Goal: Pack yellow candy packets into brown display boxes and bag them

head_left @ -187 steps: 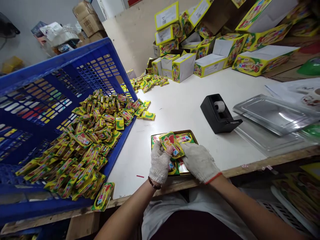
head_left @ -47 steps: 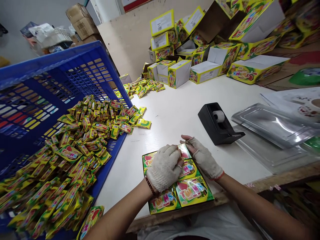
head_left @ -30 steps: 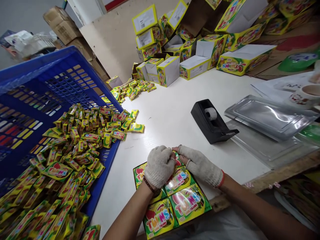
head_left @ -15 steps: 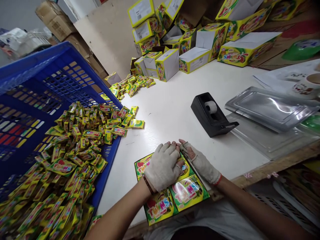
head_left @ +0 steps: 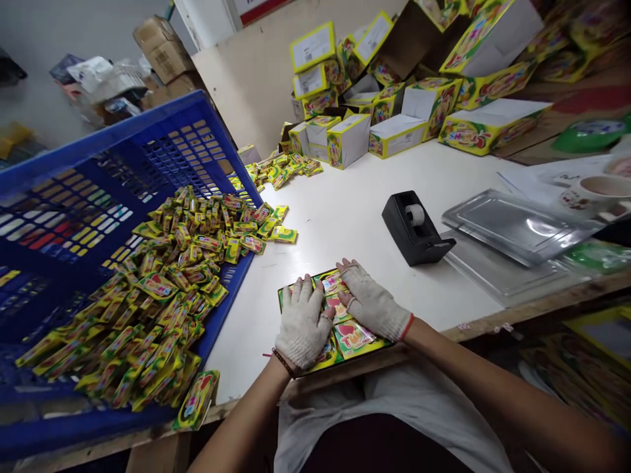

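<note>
A flat printed box in green, yellow and red, marked TWINS, lies at the table's front edge. My left hand, in a pale fingerless glove, rests palm down on its left part with fingers spread. On its right part lies my right hand, gloved alike, fingers stretched out toward the far edge. Both hands cover much of the printed top. Beyond the right hand stands a black tape dispenser with a roll of tape in it.
A blue plastic crate lies tipped at the left, with many small candy packs spilling from it. Open yellow cartons are stacked at the back. Clear plastic trays and a cup stand at the right.
My right hand has moved from the box's right edge onto its top. My left hand has shifted toward the box's left side. The camera view has turned somewhat.
</note>
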### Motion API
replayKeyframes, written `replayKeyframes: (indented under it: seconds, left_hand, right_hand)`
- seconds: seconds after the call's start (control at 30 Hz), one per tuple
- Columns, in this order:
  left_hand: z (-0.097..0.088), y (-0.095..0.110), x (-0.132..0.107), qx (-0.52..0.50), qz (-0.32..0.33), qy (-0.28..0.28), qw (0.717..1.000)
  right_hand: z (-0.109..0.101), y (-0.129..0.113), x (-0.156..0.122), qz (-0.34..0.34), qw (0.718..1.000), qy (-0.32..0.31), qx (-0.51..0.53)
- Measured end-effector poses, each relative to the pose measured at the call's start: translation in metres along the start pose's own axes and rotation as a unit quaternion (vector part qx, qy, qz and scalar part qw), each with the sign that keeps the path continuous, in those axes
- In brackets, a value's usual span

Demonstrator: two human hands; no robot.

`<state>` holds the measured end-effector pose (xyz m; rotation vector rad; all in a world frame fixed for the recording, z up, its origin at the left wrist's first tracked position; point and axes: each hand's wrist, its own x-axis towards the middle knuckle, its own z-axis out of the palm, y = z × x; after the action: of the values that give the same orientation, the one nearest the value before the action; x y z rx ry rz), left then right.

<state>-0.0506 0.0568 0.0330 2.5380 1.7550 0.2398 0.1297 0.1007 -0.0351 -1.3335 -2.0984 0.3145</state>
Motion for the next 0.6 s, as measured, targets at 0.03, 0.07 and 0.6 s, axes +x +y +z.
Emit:
replayKeyframes:
  seconds: [0.03,0.07,0.6]
  left_hand:
    - [-0.002,-0.002,-0.005,-0.028,0.001,0.002,1.000]
    - [-0.004,-0.005,-0.012,-0.052,-0.002,0.006,0.999]
    - [-0.001,-0.001,-0.048,0.033,0.064,-0.003,0.997]
  right_hand:
    - [-0.002,0.003,-0.001,-0.007,1.000,0.009,0.012]
    - [-0.005,0.004,-0.003,-0.010,1.000,0.018,0.019]
    - [0.000,-0.018,-0.016,0.080,0.991,-0.028,0.101]
